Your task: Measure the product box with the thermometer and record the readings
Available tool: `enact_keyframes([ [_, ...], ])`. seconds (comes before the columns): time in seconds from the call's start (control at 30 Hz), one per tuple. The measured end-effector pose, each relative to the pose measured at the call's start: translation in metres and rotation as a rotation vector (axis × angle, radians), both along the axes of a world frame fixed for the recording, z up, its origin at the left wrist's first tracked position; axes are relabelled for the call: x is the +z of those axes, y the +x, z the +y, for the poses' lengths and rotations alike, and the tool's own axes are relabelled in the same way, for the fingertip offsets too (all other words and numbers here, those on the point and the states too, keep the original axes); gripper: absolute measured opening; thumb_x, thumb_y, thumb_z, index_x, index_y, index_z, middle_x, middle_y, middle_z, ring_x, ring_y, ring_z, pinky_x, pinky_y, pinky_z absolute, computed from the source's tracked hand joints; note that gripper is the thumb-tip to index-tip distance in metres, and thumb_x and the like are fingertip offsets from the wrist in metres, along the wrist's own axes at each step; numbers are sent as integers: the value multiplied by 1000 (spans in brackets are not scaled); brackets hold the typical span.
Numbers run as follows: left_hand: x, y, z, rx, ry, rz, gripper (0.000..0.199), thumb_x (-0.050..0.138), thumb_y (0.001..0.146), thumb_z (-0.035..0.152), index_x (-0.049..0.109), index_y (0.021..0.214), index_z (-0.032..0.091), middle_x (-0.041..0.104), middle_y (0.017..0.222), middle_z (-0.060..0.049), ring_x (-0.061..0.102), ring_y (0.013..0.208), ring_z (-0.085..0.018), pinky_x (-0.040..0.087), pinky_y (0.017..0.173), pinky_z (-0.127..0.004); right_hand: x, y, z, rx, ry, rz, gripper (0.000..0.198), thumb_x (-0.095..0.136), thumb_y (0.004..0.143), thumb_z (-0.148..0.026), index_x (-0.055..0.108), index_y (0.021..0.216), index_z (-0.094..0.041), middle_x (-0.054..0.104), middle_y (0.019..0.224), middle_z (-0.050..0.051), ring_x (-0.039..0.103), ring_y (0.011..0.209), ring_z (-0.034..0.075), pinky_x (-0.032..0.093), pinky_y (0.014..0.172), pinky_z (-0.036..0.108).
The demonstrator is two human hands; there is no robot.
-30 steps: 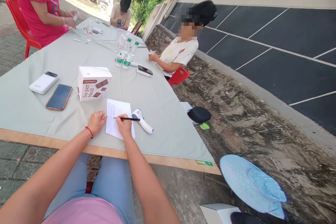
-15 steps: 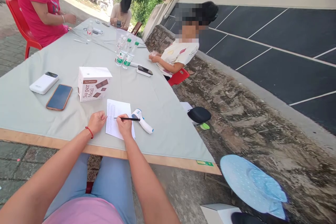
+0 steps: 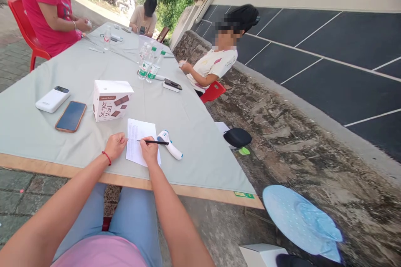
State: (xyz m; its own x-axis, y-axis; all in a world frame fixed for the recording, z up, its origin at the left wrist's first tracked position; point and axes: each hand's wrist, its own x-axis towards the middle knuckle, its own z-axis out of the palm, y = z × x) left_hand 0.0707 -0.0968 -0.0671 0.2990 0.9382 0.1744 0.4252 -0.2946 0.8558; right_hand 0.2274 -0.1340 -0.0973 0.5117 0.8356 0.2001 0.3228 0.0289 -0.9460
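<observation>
A white sheet of paper (image 3: 133, 152), with rows of small writing on its left part, lies on the table before me. My right hand (image 3: 148, 150) rests on it, closed round a black pen (image 3: 159, 142) whose tip meets the page. Curled into a loose fist, my left hand (image 3: 115, 145) lies on the cloth at the sheet's left edge; nothing shows in it. A white infrared thermometer (image 3: 171, 145) is just right of the paper. Behind the sheet stands a white box (image 3: 112, 101) printed "Super Meal".
On the grey-green tablecloth (image 3: 200, 162) lie a phone (image 3: 70, 116) and a white power bank (image 3: 52, 99) at left. Water bottles (image 3: 153, 66) and another phone (image 3: 173, 84) stand farther back. Several people sit around the table. A light blue hat (image 3: 297, 217) is at lower right.
The pen has tilted slightly and its tip has shifted a little on the page. My left hand stays in place. At far left, a person's hands now hold something small and pale.
</observation>
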Motion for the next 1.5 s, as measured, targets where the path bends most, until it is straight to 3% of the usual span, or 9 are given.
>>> enact_keyframes([
  [1.17,-2,0,0,9,2,-13,36,50,77,19,21,55,21,27,53,6,24,54,-11,24,55,-26,-5,1,2,-30,-2,-43,12,50,68,-35,52,66,-24,53,57,-4,50,58,16,42,58,27],
  [1.33,-2,-1,1,9,-1,-32,36,49,76,18,20,55,21,27,52,6,25,54,-11,24,56,-25,-5,3,0,-56,80,-46,18,47,77,-38,54,77,-21,58,70,0,53,64,17,44,63,29],
  [1.4,-2,0,0,12,-4,-41,36,50,76,18,21,55,21,27,52,6,26,54,-11,25,56,-25,-2,8,1,-27,134,-142,24,43,84,-37,58,91,-19,62,85,4,57,75,18,46,70,31],
  [1.5,-2,-1,1,24,-1,-56,33,51,75,20,24,57,21,29,53,7,29,53,-10,27,56,-24,6,23,8,66,147,-484,30,38,90,-25,62,108,-19,62,102,9,57,94,22,44,82,35],
])
